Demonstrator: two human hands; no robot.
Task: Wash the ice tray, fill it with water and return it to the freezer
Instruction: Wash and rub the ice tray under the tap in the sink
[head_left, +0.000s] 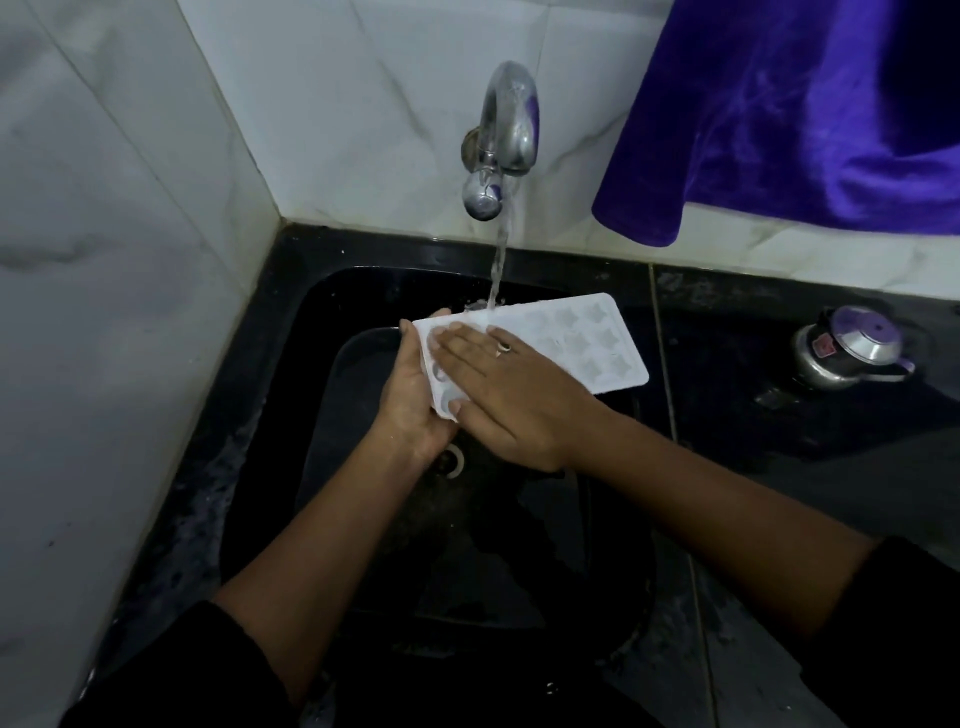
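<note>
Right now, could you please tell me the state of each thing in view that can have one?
ice tray: cells up, under the running water.
tap: on.
left hand: grips the ice tray's left end.
right hand: flat on top of the ice tray, fingers straight.
pressure cooker: upright, lid on.
purple cloth: hanging.

The white plastic ice tray (576, 338) is over the black square sink (311, 364), which sits in the corner of the white tiled walls (130, 208). Behind and above it is the chrome wall tap (506, 130), whose water stream (498, 260) lands on the tray's far edge. The left hand (410, 395) grips the tray's left end from below, and the right hand (509, 400) lies flat on top. To the right, a lidded steel pot (852, 348) stands on the black stone tabletop (727, 374), below a hanging purple velvet cloth (779, 119).
</note>
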